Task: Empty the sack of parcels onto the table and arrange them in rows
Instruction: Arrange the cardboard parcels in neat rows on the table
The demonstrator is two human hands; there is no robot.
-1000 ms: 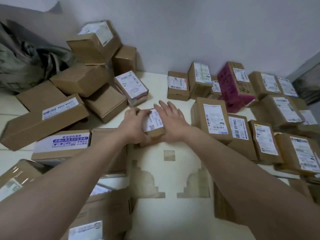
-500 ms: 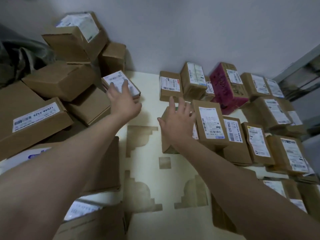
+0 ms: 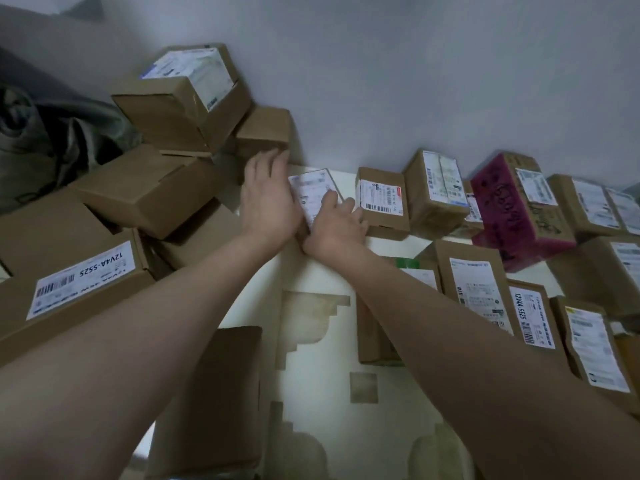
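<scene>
A small cardboard parcel with a white label (image 3: 311,188) lies flat on the table near the wall, and both my hands are on it. My left hand (image 3: 268,199) presses against its left side with fingers stretched toward the wall. My right hand (image 3: 334,221) grips its near right corner, thumb on the label. To its right, a back row of parcels runs along the wall: a brown box (image 3: 381,202), a taller one (image 3: 438,192), a magenta box (image 3: 519,213). A nearer row of labelled parcels (image 3: 478,289) lies under my right forearm.
A loose heap of larger brown boxes (image 3: 145,188) fills the left side, topped by a tilted box (image 3: 180,95). A long box labelled 12V4A-5525 (image 3: 79,278) lies at the near left. The crumpled grey-green sack (image 3: 31,143) sits at the far left. The cream patterned table top (image 3: 318,341) shows between my arms.
My right hand left the parcel beside the near row and reached to the far small labelled parcel that my left hand was touching. That parcel now sits nearer the back row, held by both hands.
</scene>
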